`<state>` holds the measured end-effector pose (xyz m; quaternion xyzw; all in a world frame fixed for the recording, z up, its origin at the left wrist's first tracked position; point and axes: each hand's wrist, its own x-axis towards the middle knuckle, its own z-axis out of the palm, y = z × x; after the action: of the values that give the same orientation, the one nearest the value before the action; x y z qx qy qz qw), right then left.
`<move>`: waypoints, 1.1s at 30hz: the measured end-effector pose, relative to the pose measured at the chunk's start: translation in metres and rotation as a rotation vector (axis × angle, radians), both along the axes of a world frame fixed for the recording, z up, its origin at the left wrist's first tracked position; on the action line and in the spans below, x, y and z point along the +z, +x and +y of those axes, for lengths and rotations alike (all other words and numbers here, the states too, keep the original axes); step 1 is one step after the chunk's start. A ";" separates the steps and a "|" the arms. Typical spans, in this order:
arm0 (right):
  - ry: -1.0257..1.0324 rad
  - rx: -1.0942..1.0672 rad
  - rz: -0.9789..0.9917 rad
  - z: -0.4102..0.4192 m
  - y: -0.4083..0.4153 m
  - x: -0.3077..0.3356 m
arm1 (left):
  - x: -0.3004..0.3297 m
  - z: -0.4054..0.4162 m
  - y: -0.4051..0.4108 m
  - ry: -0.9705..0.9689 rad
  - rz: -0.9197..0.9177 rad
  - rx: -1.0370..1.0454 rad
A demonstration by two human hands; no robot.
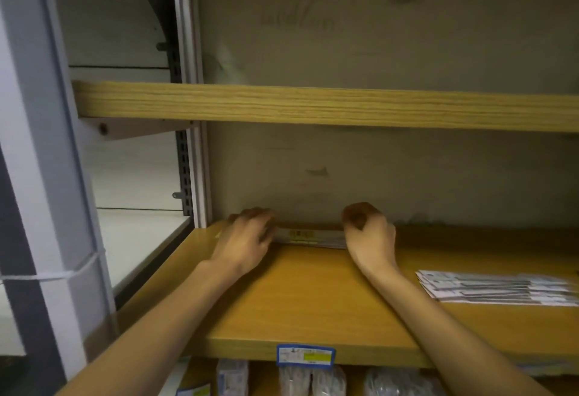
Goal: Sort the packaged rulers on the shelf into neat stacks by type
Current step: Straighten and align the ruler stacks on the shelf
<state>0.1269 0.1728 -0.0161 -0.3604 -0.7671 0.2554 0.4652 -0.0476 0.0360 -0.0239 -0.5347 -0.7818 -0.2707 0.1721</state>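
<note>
- Nearest, at 6 o'clock below the shelf (313, 308), blurred wrapped packs (310, 380) sat on a lower level, and a blue-edged tag (305, 355) hung on the shelf's front edge.
- At 3 o'clock a fanned stack (498, 288) of packaged rulers lay flat on the shelf, well apart from both hands.
- Both forearms reached in from 7 and 5 o'clock over the shelf's board.
- The left hand (246, 239) lay palm down with its fingers curled over the left end of a ruler pack (308, 237), grasping it.
- The right hand (369, 232) had its fingers curled at the pack's right end; whether it truly clasped the pack I cannot tell.
- The pack lay along the back of the shelf, near the rear wall (407, 176), just below centre.
- Farthest, at 12 o'clock, an upper board (313, 105) crossed the view.
</note>
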 end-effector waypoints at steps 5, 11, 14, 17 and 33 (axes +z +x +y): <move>0.035 -0.037 -0.064 0.005 -0.009 -0.005 | -0.012 0.016 -0.005 -0.143 -0.039 -0.006; 0.089 -0.075 -0.111 0.008 -0.007 -0.009 | -0.018 0.017 -0.006 -0.120 0.017 -0.001; 0.075 -0.116 -0.084 0.009 -0.005 -0.008 | -0.018 0.015 -0.003 -0.108 0.093 0.020; 0.057 -0.142 -0.046 0.009 -0.003 -0.007 | -0.016 0.011 -0.002 -0.088 0.116 0.025; -0.525 0.200 0.360 -0.005 0.002 0.009 | -0.008 0.000 0.005 0.196 0.235 0.010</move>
<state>0.1292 0.1679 -0.0075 -0.3399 -0.6121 0.5486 0.4570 -0.0430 0.0358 -0.0315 -0.5394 -0.7286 -0.2806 0.3152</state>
